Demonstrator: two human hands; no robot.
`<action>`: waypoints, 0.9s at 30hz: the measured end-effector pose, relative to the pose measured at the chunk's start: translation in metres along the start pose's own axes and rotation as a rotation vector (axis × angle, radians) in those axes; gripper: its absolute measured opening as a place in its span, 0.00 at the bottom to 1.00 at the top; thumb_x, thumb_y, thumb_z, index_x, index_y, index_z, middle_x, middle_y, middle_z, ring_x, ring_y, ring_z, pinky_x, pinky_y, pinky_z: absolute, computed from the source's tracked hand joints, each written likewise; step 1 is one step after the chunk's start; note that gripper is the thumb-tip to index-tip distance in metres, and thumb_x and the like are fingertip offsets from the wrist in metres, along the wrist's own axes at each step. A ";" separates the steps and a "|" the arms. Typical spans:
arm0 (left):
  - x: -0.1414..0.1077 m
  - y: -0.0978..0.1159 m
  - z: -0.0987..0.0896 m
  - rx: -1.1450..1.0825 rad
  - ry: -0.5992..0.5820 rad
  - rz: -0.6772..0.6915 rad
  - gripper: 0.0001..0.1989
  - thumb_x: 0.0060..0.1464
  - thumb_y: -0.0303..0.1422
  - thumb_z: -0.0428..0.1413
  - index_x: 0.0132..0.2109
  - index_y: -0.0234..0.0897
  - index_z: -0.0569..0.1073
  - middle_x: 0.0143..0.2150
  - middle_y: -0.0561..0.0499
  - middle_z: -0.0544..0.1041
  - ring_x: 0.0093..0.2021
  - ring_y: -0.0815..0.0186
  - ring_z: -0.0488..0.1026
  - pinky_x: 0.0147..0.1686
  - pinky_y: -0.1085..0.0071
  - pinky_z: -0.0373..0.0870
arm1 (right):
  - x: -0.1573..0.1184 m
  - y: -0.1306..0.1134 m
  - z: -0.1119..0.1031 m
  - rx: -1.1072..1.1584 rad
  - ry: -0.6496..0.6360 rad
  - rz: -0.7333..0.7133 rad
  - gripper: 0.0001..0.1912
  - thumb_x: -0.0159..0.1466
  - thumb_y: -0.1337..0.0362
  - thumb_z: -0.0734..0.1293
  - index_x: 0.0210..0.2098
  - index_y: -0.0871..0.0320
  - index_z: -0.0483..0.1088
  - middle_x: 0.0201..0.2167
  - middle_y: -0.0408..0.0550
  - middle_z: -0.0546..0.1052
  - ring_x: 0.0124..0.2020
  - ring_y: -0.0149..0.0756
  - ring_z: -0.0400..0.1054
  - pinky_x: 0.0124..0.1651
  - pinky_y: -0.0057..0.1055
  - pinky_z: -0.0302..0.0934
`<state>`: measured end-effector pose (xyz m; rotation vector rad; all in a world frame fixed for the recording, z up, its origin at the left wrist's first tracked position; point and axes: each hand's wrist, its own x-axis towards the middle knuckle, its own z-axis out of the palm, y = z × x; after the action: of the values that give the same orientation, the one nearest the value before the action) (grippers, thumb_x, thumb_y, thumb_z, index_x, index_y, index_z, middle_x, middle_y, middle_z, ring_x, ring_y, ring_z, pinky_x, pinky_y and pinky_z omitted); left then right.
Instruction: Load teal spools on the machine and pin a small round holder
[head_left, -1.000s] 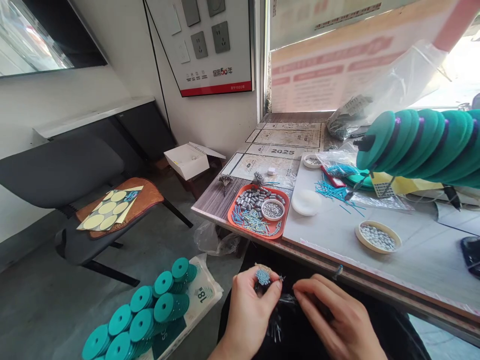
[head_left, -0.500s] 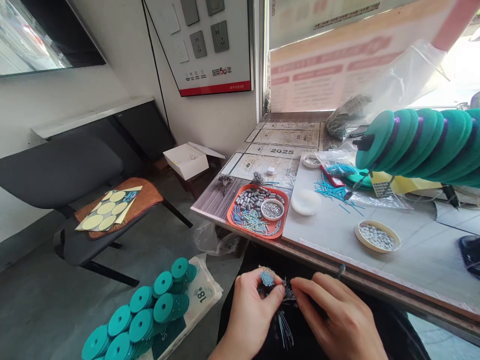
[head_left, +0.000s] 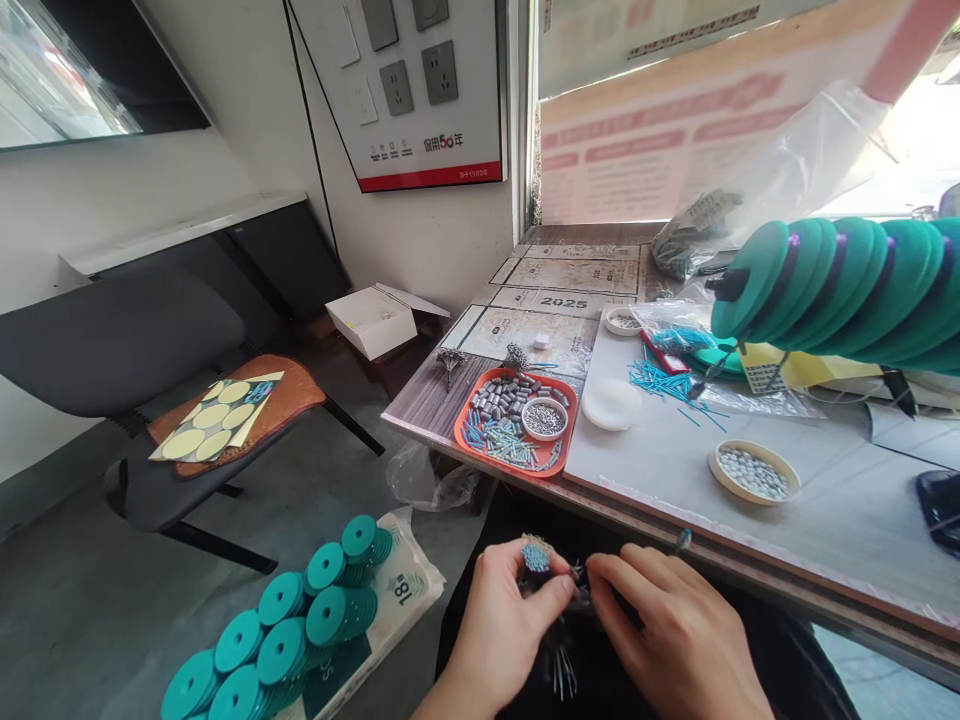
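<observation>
Above my lap, my left hand (head_left: 504, 612) is closed around a bundle of thin rods (head_left: 536, 556), whose packed blue-grey ends face up between thumb and fingers. My right hand (head_left: 664, 612) is close beside it on the right, thumb and fingertips pinched at a small dark piece that I cannot make out. Thin pale wires (head_left: 562, 672) hang below the left thumb against my dark trousers. Beyond my hands, an orange tray (head_left: 459, 440) at the table's edge holds grey cylinders (head_left: 499, 400), small blue and green rods (head_left: 502, 440) and a round dish of tiny metal bits (head_left: 544, 419).
On the table lie a white round piece (head_left: 611, 404), loose blue sticks (head_left: 660, 378) and a dish of pale beads (head_left: 754, 472). Green discs on a rod (head_left: 840, 290) jut in from the right. Stacked green discs (head_left: 281, 650) stand at lower left, near a chair (head_left: 150, 500).
The hanging wires have swung slightly to the left. My right fingertips have shifted a little to the right, and the left hand keeps its hold on the bundle.
</observation>
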<state>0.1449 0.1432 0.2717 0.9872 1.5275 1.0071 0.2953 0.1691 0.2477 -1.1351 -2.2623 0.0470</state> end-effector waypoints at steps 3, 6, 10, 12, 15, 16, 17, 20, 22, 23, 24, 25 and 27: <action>-0.001 -0.003 0.000 -0.274 -0.008 -0.124 0.08 0.42 0.32 0.62 0.31 0.35 0.73 0.29 0.52 0.74 0.33 0.65 0.72 0.38 0.70 0.65 | -0.001 0.000 -0.001 -0.001 -0.010 -0.010 0.14 0.66 0.66 0.56 0.28 0.56 0.69 0.19 0.41 0.67 0.21 0.31 0.62 0.27 0.28 0.51; -0.002 -0.006 0.000 -0.434 -0.071 -0.241 0.13 0.39 0.34 0.64 0.32 0.34 0.71 0.28 0.53 0.74 0.29 0.66 0.72 0.35 0.70 0.65 | -0.002 0.001 -0.003 -0.006 -0.007 -0.011 0.13 0.66 0.66 0.56 0.28 0.56 0.69 0.20 0.42 0.67 0.21 0.31 0.62 0.27 0.28 0.50; 0.000 -0.007 -0.001 -0.414 -0.106 -0.246 0.16 0.38 0.38 0.65 0.32 0.33 0.70 0.26 0.54 0.73 0.26 0.68 0.69 0.32 0.71 0.64 | -0.001 0.000 -0.003 -0.004 0.002 -0.016 0.14 0.66 0.67 0.56 0.29 0.56 0.70 0.20 0.42 0.67 0.21 0.31 0.62 0.28 0.28 0.50; 0.002 -0.007 -0.002 -0.310 -0.078 -0.186 0.14 0.41 0.38 0.63 0.32 0.33 0.71 0.25 0.54 0.71 0.26 0.69 0.67 0.31 0.71 0.63 | 0.000 -0.001 -0.003 0.000 0.009 -0.027 0.14 0.66 0.67 0.56 0.28 0.56 0.69 0.19 0.41 0.67 0.21 0.31 0.61 0.28 0.29 0.49; 0.003 -0.004 -0.004 -0.087 -0.072 -0.039 0.08 0.46 0.35 0.59 0.29 0.33 0.72 0.24 0.54 0.69 0.27 0.68 0.64 0.30 0.72 0.60 | 0.003 -0.003 -0.004 0.020 0.054 -0.028 0.17 0.67 0.68 0.55 0.26 0.55 0.69 0.19 0.41 0.66 0.21 0.32 0.59 0.28 0.29 0.47; 0.004 -0.003 -0.004 -0.021 -0.077 0.005 0.07 0.48 0.34 0.57 0.28 0.33 0.72 0.24 0.54 0.69 0.27 0.68 0.63 0.30 0.72 0.59 | 0.004 -0.004 -0.004 0.027 0.073 -0.024 0.18 0.68 0.68 0.54 0.26 0.55 0.69 0.18 0.41 0.66 0.21 0.32 0.58 0.28 0.29 0.46; 0.004 -0.001 -0.005 0.034 -0.081 0.036 0.07 0.48 0.33 0.56 0.28 0.33 0.72 0.24 0.53 0.69 0.28 0.68 0.63 0.31 0.72 0.59 | 0.005 -0.005 -0.004 0.032 0.090 -0.022 0.19 0.68 0.68 0.53 0.25 0.55 0.69 0.18 0.41 0.65 0.20 0.32 0.57 0.28 0.29 0.46; 0.003 0.002 -0.005 0.120 -0.067 0.072 0.09 0.49 0.33 0.55 0.27 0.32 0.72 0.24 0.52 0.70 0.28 0.66 0.64 0.31 0.72 0.59 | 0.007 -0.008 -0.005 0.040 0.102 -0.034 0.21 0.68 0.68 0.53 0.23 0.55 0.68 0.17 0.41 0.64 0.19 0.32 0.57 0.27 0.29 0.45; 0.002 0.002 -0.005 0.129 -0.062 0.073 0.09 0.49 0.33 0.55 0.27 0.32 0.73 0.24 0.51 0.70 0.28 0.66 0.64 0.30 0.72 0.59 | 0.006 -0.008 -0.004 0.044 0.087 -0.042 0.20 0.68 0.68 0.53 0.24 0.55 0.68 0.17 0.41 0.65 0.19 0.32 0.57 0.27 0.29 0.46; 0.002 0.001 -0.005 0.122 -0.064 0.071 0.09 0.49 0.33 0.55 0.27 0.32 0.73 0.24 0.51 0.70 0.27 0.66 0.63 0.30 0.72 0.59 | 0.005 -0.008 -0.004 0.043 0.079 -0.041 0.19 0.68 0.68 0.54 0.24 0.55 0.68 0.17 0.41 0.65 0.20 0.32 0.58 0.27 0.29 0.46; 0.002 0.001 -0.004 0.112 -0.066 0.069 0.09 0.48 0.33 0.55 0.27 0.32 0.74 0.24 0.51 0.70 0.27 0.66 0.63 0.29 0.72 0.59 | 0.003 -0.007 -0.004 0.044 0.071 -0.041 0.18 0.67 0.68 0.54 0.25 0.55 0.68 0.18 0.41 0.65 0.20 0.32 0.59 0.27 0.29 0.47; 0.002 0.000 -0.004 0.100 -0.067 0.067 0.08 0.48 0.33 0.56 0.27 0.32 0.74 0.24 0.51 0.70 0.27 0.67 0.63 0.29 0.72 0.59 | 0.003 -0.006 -0.004 0.048 0.069 -0.040 0.16 0.67 0.68 0.54 0.27 0.55 0.68 0.18 0.41 0.66 0.20 0.32 0.60 0.27 0.29 0.48; 0.002 -0.001 -0.004 0.080 -0.064 0.070 0.08 0.48 0.33 0.56 0.27 0.32 0.74 0.24 0.51 0.71 0.27 0.66 0.64 0.29 0.72 0.60 | 0.002 -0.004 -0.006 0.075 0.060 -0.043 0.12 0.67 0.66 0.55 0.34 0.56 0.69 0.22 0.42 0.70 0.22 0.32 0.64 0.28 0.28 0.53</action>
<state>0.1405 0.1442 0.2712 1.1256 1.4996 0.9601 0.2945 0.1665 0.2546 -1.0347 -2.2128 0.0789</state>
